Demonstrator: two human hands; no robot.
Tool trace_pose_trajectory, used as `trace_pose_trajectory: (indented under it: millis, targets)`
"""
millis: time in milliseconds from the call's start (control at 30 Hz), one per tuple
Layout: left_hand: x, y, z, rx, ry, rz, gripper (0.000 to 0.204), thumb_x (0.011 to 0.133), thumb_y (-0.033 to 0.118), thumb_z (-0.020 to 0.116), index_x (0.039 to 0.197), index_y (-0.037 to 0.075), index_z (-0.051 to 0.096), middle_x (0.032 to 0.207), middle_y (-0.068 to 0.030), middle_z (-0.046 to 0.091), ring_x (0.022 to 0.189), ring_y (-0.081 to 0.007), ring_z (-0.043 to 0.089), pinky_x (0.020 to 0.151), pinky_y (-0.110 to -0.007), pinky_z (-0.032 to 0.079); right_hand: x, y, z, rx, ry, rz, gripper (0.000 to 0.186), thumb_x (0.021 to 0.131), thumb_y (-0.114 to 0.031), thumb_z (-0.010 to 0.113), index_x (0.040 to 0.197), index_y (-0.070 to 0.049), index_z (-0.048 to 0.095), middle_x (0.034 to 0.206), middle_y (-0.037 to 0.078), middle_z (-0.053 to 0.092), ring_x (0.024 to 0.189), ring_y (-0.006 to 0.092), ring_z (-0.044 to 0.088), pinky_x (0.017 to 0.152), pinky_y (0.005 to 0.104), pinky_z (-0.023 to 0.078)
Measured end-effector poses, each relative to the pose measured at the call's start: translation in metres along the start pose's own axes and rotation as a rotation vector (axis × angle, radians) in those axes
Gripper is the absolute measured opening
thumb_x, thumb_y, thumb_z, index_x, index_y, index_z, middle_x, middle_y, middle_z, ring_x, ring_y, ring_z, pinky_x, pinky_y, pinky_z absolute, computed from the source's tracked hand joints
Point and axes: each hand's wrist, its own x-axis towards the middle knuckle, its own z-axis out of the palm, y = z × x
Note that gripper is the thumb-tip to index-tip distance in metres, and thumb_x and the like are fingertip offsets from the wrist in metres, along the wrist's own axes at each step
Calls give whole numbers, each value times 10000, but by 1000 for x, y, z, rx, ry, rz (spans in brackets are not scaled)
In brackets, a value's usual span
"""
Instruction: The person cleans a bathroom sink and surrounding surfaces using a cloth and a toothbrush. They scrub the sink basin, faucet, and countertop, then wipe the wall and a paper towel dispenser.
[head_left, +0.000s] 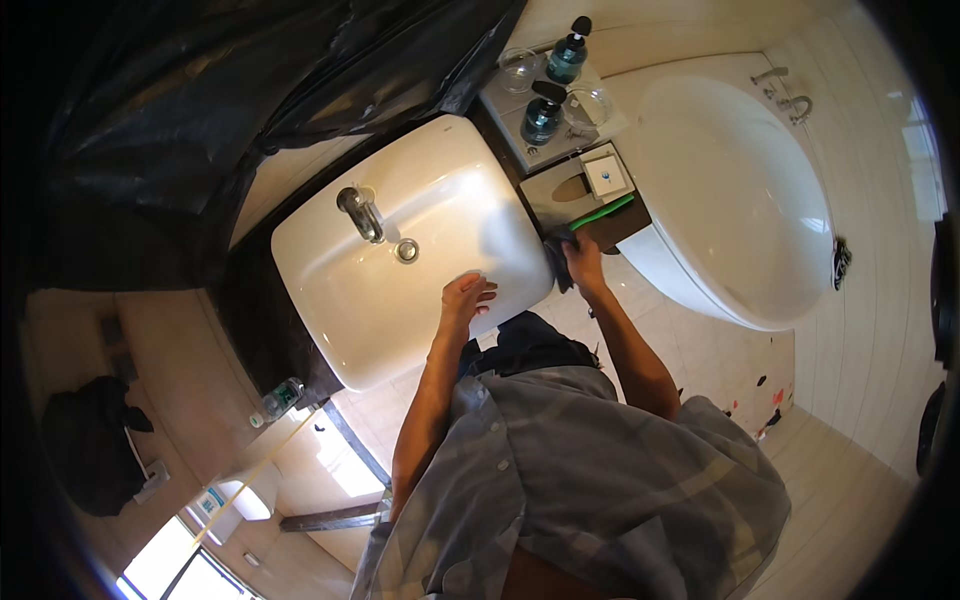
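My left hand (466,298) rests flat, fingers spread and holding nothing, on the near rim of the white sink (330,255). My right hand (584,262) is closed around a dark cloth (560,250), which bunches under my fingers against the sink's right edge, at the corner of the dark counter (620,224).

Just past the cloth lies a green toothbrush (603,212), slanting across the counter. Behind it sits a grey tissue box (560,188) with an oval slot, and on it a small square white packet (607,176) with a blue spot.

Farther back a pale tray (510,110) holds two dark teal pump bottles (543,118) (568,52) and two clear glass dishes (588,104) (517,68); I cannot tell what is in the dishes.

In the basin stand the chrome tap (360,212) and round drain (406,250). To my right is a white bathtub (740,200).
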Motion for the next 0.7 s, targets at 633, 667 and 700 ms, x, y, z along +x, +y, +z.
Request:
trace_pose_trajectory:
  millis: [633,667,700]
  targets:
    - [4,7,9,-27,6,-55,243,926,234,589,1090,56,610,995,-74,693,866,-182,669,651,-285,477,21,48,52,1362,-67,419,229,924,-47,504,1121,-44,619,988,22,648,878,161,617,825,308,484]
    - [5,7,10,-26,2,-56,242,927,233,588,1089,54,610,994,-74,693,864,-182,668,652,-285,478,22,52,54,1341,-62,397,228,924,-47,503,1120,-45,619,987,22,647,881,158,616,829,304,482]
    - [5,7,10,-25,5,-57,242,928,233,586,1088,52,610,993,-74,693,862,-182,668,654,-286,479,21,49,56,1323,-62,377,227,925,-47,502,1119,-46,620,985,22,646,884,155,615,832,300,480]
